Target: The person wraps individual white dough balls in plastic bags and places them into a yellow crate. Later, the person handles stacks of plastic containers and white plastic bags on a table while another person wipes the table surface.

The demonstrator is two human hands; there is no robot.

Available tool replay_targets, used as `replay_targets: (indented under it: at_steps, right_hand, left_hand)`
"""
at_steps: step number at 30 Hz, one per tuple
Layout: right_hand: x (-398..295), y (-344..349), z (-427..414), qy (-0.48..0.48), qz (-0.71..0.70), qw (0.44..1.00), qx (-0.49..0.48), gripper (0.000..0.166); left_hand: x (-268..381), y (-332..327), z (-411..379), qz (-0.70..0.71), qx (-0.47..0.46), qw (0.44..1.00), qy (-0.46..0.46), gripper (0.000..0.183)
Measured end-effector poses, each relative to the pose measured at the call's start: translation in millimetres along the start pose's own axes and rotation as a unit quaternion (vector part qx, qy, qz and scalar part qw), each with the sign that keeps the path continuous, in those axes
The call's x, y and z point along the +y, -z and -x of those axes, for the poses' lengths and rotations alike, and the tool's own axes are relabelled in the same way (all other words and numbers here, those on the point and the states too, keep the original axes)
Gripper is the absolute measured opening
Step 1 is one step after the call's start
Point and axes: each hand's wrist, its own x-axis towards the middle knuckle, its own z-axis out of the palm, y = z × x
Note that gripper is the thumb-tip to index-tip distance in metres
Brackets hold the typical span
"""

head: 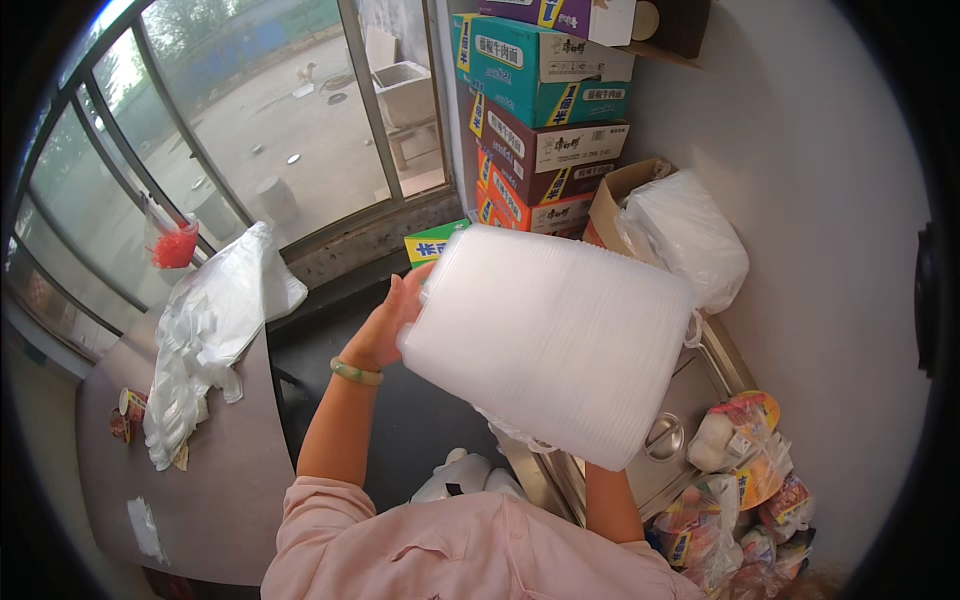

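Observation:
A thick stack of nested translucent plastic containers (540, 337) is held up in front of my chest, tilted, its ribbed rims packed close together. My left hand (409, 307) grips its left end, thumb upward, with a green bangle (356, 372) on the wrist. My right forearm (611, 502) runs up behind the near right corner, and the stack hides the right hand itself. Thin clear plastic film (517, 433) shows along the stack's lower edge. Below and to the right is a stainless steel lid with a recessed handle (664, 437).
Instant-noodle cartons (551, 142) are piled by the window. A white plastic-wrapped bundle (686, 236) leans in an open cardboard box (611, 206). Bagged goods (739, 487) crowd the right side. White plastic bags (210, 330) lie on the brown table (225, 510) at left.

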Motion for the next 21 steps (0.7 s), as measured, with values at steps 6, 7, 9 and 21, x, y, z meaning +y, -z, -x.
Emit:
replay_targets:
  at_steps: [6, 7, 9, 21]
  right_hand:
    - [81.7, -4.8, 24.0, -0.233, -0.028, 0.972, -0.029, 0.068]
    - [93.8, -4.2, 32.6, -0.273, -0.037, 0.96, -0.044, 0.066]
    - [112.7, -6.8, 48.3, -0.338, -0.036, 0.938, -0.064, 0.063]
    - [237.9, -97.4, 123.2, -0.519, 0.163, 0.826, -0.148, 0.057]
  left_hand:
    - [-55.2, 46.4, 178.6, 0.094, 0.101, 0.989, 0.043, 0.069]
    - [-64.6, 51.4, 208.0, 0.115, 0.118, 0.986, 0.03, 0.069]
    - [-81.9, 59.7, 264.3, 0.158, 0.143, 0.977, 0.003, 0.07]
    - [-124.7, -4.0, 561.5, 0.067, 0.371, 0.891, -0.254, 0.083]
